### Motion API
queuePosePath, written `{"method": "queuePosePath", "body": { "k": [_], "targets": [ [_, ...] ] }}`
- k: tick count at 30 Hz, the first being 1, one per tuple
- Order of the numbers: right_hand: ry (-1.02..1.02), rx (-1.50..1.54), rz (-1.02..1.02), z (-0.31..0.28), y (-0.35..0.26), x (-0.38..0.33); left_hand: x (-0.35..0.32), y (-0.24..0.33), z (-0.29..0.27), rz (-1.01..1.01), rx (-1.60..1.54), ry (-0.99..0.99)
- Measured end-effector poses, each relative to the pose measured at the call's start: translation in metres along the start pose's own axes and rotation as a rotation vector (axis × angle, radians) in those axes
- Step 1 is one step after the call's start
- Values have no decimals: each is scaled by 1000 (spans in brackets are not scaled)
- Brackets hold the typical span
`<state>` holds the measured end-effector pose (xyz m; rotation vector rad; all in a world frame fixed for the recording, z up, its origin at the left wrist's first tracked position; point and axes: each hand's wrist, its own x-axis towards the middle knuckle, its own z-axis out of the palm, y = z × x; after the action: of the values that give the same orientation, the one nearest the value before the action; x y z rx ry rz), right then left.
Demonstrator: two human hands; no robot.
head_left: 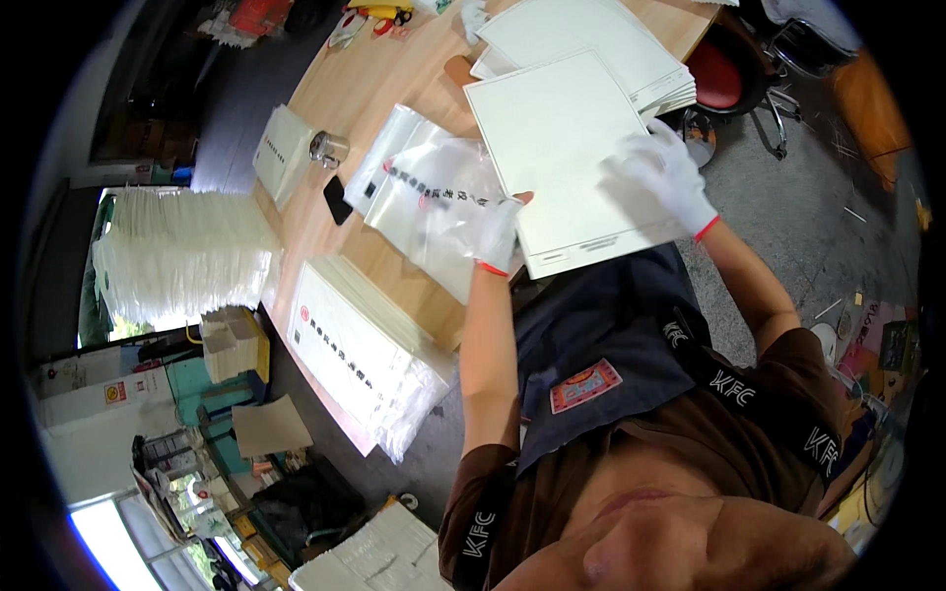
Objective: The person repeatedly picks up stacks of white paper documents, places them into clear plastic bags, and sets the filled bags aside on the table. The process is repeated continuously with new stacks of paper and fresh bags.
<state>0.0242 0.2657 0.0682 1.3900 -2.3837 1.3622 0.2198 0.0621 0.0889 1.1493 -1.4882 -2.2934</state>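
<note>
Table: pale wood, person standing at its near edge. Packed stack to the left on the near side, printed face up, clear wrap crumpled at its near end. Paper pile beyond the hands, layers fanned at the right corner; better not to brush it.

White sheet in front of the person, tilted in view, its near edge reaching over the apron. One layer or several: cannot tell. Whether the table bears any of it is hidden too. Likely prone to bow if held at one side alone, so support from both sides seems wise, near edge clear of the apron.

Clear bag flat on the table, just left of the sheet and partly behind the left hand. Slippery-looking film; a sheet corner could snag it, so lift clear before sliding sideways.

Right hand: gloved, blurred, fingers loosely spread over the sheet's right part. Contact cannot be told. A flat, light palm should avoid creasing.

Left hand: gloved, thumb over the sheet's left edge, seemingly pinching it; fingers underneath hidden. Gentle pressure should suffice.

Metal can and, smaller, black phone: beyond the bag, away from both hands.
</note>
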Motion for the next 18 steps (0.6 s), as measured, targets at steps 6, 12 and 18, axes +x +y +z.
{"method": "queuePosePath", "body": {
  "k": [6,12,18],
  "targets": [
    [-353,999,312,51,-13,-15,-23,-9,44,174,1181,61],
    [-419,158,511,51,-25,-18,-35,-8,39,307,972,-147],
    [-467,44,-253,-22,-73,7,-41,31,-81,296,-416,-77]
  ]
}}
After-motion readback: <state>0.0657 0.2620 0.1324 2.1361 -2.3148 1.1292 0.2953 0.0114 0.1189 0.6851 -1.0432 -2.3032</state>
